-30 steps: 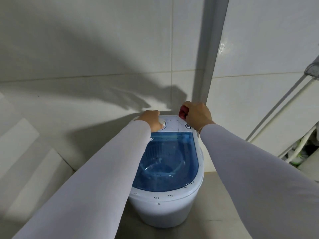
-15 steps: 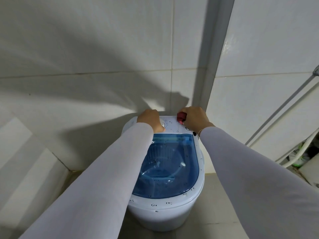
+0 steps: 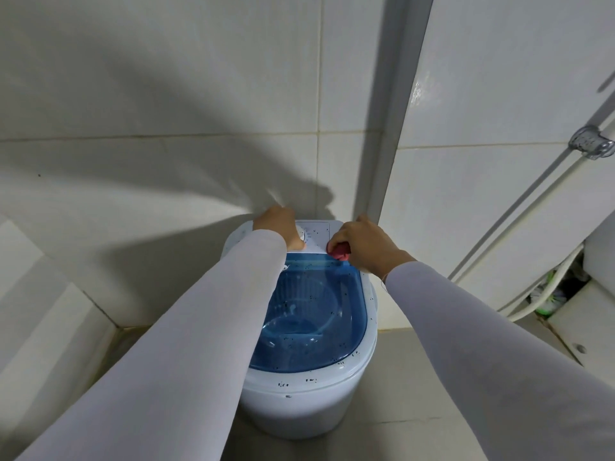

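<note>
Head view: R grip [image 3: 366, 244] clenches red cloth [image 3: 340, 251] on washer [image 3: 299, 410] at 1 o'clock, prob. to wipe specks [image 3: 311, 380]. L grip [image 3: 279, 226] sits at dial [image 3: 302, 235], 12 o'clock, likely bracing; can't tell if closed.

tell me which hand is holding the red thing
The right hand: it grips the red thing at the back of the washing machine, while the left hand holds the white dial.
</note>
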{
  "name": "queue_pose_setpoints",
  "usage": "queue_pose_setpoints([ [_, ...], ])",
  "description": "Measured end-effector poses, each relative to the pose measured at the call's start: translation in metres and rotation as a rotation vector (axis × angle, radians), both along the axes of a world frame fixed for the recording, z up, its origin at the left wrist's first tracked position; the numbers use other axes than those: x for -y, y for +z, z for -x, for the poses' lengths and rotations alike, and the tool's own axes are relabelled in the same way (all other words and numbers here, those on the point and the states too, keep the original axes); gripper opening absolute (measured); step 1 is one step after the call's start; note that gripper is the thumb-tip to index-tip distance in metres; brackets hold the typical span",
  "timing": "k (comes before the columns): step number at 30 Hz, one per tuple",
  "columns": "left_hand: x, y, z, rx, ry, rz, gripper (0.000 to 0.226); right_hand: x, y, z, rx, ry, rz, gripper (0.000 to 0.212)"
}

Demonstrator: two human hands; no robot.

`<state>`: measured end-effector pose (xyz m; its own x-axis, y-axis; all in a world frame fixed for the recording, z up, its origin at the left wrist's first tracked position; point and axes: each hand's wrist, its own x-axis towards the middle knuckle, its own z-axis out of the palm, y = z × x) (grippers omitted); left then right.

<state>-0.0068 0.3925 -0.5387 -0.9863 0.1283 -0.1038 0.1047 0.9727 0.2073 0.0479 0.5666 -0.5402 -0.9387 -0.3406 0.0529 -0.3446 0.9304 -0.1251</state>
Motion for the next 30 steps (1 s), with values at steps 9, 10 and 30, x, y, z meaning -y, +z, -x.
queue_pose_setpoints([
  [9,0.002,0.0,0.006,-0.014,-0.044,0.028,0.032,-0.002,0.028,0.021,-0.047,-0.194,0.212,0.028],
  [10,0.002,-0.001,0.007,-0.007,-0.041,0.03,0.033,-0.002,0.025,0.023,-0.057,-0.225,0.224,0.029],
  [30,0.002,-0.001,-0.001,-0.005,-0.014,0.014,0.032,-0.022,-0.006,0.007,0.062,-0.398,0.259,0.028],
])
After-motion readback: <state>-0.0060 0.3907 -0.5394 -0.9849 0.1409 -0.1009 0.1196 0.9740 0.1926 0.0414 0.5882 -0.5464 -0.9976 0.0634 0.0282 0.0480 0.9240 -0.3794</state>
